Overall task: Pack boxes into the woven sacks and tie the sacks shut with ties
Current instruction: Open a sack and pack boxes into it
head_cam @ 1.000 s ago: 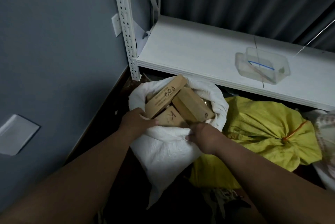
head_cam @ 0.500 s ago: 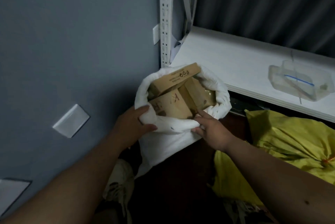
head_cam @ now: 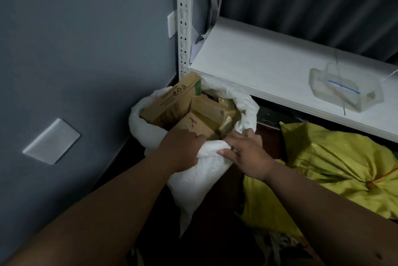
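A white woven sack stands on the floor by the wall, its mouth rolled open. Several brown cardboard boxes stick out of it. My left hand grips the near rim of the sack, fingers curled over the fabric. My right hand pinches the same rim just to the right, thumb under the fold. To the right lies a yellow woven sack, its neck closed with an orange tie.
A white shelf board juts out above the sacks, held by a perforated white upright. On it sits a clear plastic tub with ties inside. The grey wall is close on the left. Dark clutter lies on the floor below.
Both hands have drawn closer together on the near rim of the white sack. My view has shifted, so the sack sits further under the shelf edge.
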